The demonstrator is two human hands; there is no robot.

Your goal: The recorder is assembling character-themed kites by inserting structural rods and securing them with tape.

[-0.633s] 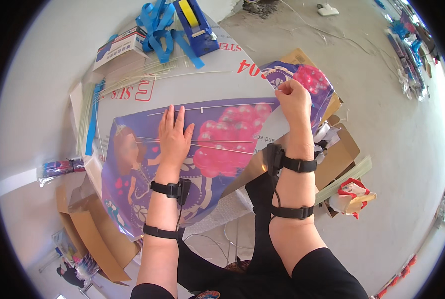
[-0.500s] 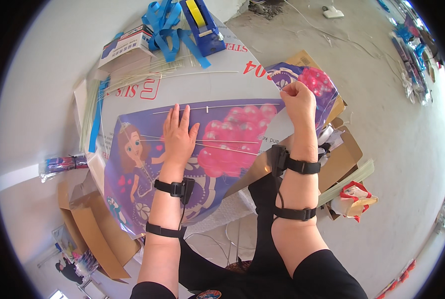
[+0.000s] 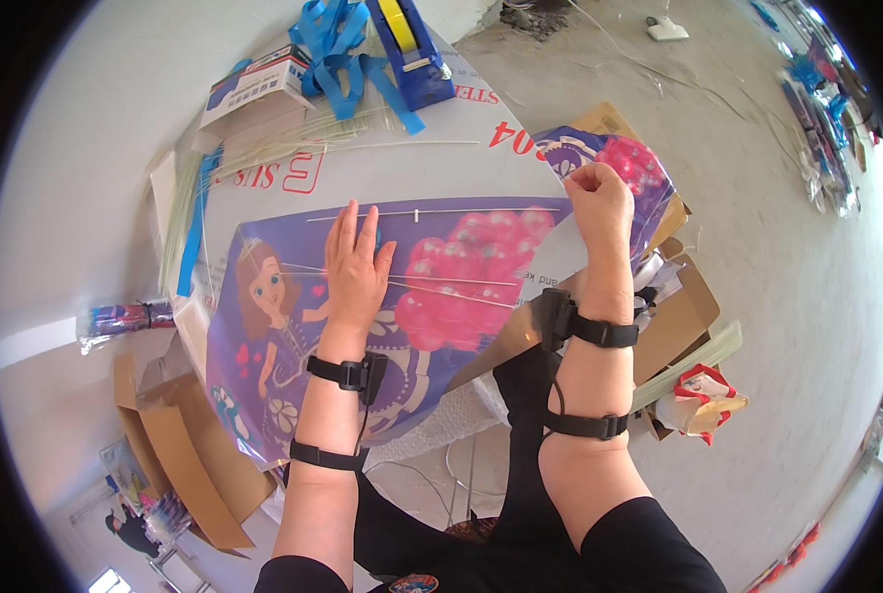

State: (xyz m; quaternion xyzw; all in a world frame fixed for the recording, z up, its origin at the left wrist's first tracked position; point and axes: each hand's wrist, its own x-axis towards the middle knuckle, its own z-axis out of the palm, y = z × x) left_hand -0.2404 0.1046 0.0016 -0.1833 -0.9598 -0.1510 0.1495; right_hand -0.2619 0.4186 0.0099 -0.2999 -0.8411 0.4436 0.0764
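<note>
A purple printed sheet (image 3: 293,237) with a cartoon princess and pink balloons lies across the work surface. My left hand (image 3: 354,272) rests flat on it, fingers spread, with the fingertips by a thin white rod (image 3: 461,211) along the sheet's far edge. A small white tab (image 3: 417,215) crosses that rod. More thin rods (image 3: 461,279) lie over the middle of the sheet, partly under my left hand. My right hand (image 3: 601,203) is pinched closed at the sheet's far right corner, by the rod's end; what sits between its fingertips is too small to make out.
A blue tape dispenser (image 3: 423,74), blue ribbon (image 3: 337,59), a small carton (image 3: 258,94) and a bundle of pale rods (image 3: 179,222) sit at the far side. Cardboard boxes stand left (image 3: 199,455) and right (image 3: 683,306). Another printed sheet (image 3: 634,163) lies beyond my right hand.
The whole picture has shifted slightly to the right. My left hand stays flat on the sheet, and my right hand keeps its pinch near the corner.
</note>
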